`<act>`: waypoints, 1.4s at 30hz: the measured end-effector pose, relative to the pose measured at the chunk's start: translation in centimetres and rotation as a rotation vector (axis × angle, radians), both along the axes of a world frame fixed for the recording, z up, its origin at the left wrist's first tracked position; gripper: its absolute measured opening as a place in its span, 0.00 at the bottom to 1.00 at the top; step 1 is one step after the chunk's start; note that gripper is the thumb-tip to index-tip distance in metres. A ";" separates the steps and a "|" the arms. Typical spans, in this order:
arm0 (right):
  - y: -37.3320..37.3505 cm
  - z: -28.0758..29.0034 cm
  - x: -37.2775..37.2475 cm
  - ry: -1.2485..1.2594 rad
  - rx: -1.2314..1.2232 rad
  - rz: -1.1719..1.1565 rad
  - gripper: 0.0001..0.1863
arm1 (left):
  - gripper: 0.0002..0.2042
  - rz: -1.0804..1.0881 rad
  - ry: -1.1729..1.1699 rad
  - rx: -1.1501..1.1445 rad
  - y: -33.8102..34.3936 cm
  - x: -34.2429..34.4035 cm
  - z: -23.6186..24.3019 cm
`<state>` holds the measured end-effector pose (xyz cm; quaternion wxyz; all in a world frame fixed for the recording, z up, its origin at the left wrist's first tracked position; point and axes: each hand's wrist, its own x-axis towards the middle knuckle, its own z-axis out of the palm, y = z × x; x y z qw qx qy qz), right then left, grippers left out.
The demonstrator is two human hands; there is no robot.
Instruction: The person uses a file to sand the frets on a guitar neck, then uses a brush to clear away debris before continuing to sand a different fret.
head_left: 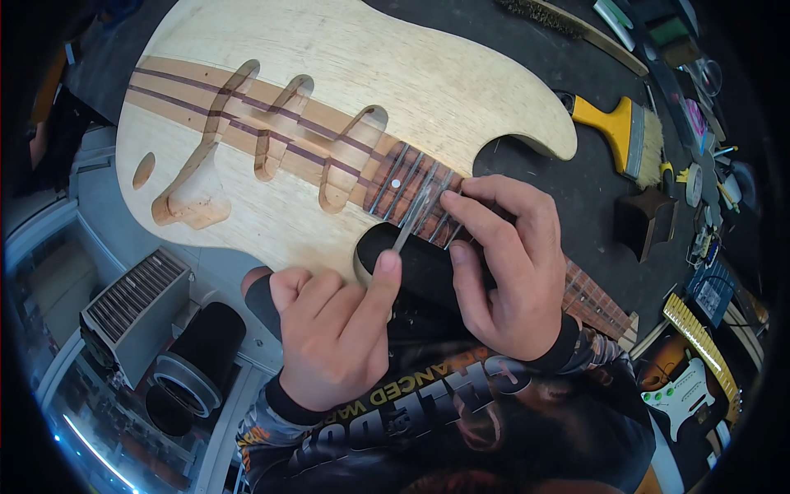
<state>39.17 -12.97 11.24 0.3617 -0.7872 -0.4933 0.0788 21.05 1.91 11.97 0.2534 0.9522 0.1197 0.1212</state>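
Observation:
A pale wooden guitar body point(436, 74) with routed cavities lies in front of me, its neck running down to the right. Across the dark fretboard point(383, 185), over the metal frets near the body, lies a slim metal file point(406, 233). My left hand point(333, 337) is closed, its outstretched index finger pressed along the file's near end. My right hand point(514, 276) rests over the fretboard, index and middle fingertips at the file's far part, thumb bent at the neck's near edge. A dark piece with a brown end point(262, 300) shows beside my left hand; I cannot tell whether it is held.
A yellow-handled brush point(609, 132) and a dark curved block point(643, 222) lie on the dark bench right of the guitar. A long bristle brush point(576, 29) is at the back. Another guitar point(683, 391) stands at lower right, a grey vented box point(136, 292) at lower left.

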 end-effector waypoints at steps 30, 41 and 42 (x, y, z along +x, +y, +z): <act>-0.1 0.0 0.3 -0.033 -0.001 0.015 0.31 | 0.30 0.025 0.013 -0.056 -0.5 -1.1 -0.1; -0.1 -0.2 0.1 -0.027 -0.001 -0.008 0.30 | 0.26 0.013 0.038 -0.016 -0.2 -0.6 0.4; 0.0 -0.1 0.1 -0.002 -0.010 -0.001 0.30 | 0.26 0.013 0.052 -0.021 -0.1 -0.5 0.6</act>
